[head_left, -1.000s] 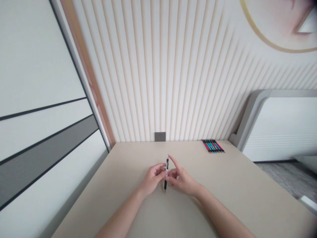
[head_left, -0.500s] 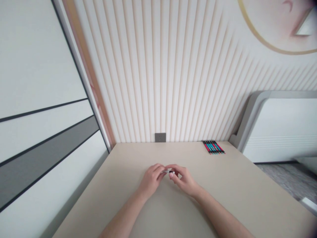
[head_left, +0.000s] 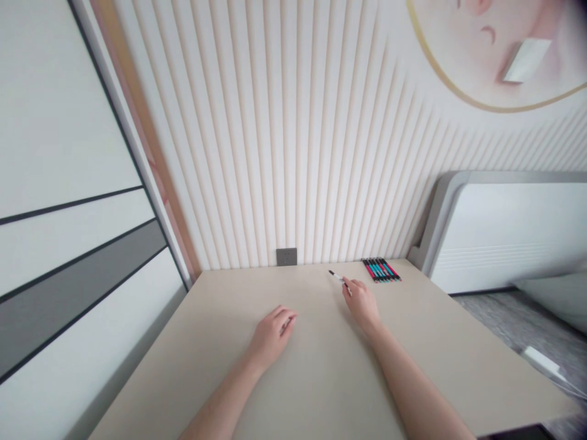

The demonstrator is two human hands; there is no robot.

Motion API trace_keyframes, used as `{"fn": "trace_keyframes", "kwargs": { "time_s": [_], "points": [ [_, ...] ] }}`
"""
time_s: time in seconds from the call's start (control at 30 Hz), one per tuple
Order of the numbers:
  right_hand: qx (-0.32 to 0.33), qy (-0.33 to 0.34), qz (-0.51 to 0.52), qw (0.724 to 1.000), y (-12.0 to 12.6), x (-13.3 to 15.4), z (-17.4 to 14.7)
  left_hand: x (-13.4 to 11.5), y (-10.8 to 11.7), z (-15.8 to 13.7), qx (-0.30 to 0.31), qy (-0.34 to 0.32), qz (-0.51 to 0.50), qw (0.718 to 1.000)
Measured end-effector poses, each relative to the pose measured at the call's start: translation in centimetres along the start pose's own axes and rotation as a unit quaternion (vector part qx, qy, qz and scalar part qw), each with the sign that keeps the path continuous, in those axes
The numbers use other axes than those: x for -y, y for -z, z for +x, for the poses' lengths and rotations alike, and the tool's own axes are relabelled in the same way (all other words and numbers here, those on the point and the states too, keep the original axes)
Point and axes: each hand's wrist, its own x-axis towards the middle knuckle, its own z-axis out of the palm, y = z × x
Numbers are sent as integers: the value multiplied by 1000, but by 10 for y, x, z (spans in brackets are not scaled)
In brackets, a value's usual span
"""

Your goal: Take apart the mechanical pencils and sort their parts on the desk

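Pen (head_left: 336, 276), grasped by right hand (head_left: 361, 300), points toward far edge of tabletop (head_left: 316, 360), coloured pens (head_left: 381, 270) near its right, left hand (head_left: 269, 336) apart, curled, contents unclear.

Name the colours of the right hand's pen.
The pen is white and black, seen in the head view.

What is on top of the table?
On the table lies a row of pens. The right hand holds a black-and-white pen. What it and the left hand cover cannot be seen.
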Motion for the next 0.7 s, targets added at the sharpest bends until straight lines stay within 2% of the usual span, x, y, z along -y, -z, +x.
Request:
{"fn": "trace_keyframes", "kwargs": {
  "time_s": [0.07,0.17,0.27,0.43,0.7],
  "points": [
    [14,-84,-40,996,0,-21,9,0,0,0,14,7,2,1000],
    [7,-141,-60,988,-1,-39,15,2,0,-1,30,14,8,999],
    [-4,-179,-77,981,-4,-42,18,5,0,-1,37,20,12,999],
    [-19,-215,-95,972,-8,-42,27,8,0,-2,45,22,15,999],
    [-26,-230,-103,967,-8,-46,41,14,-4,-3,45,18,13,999]
  ]
}}
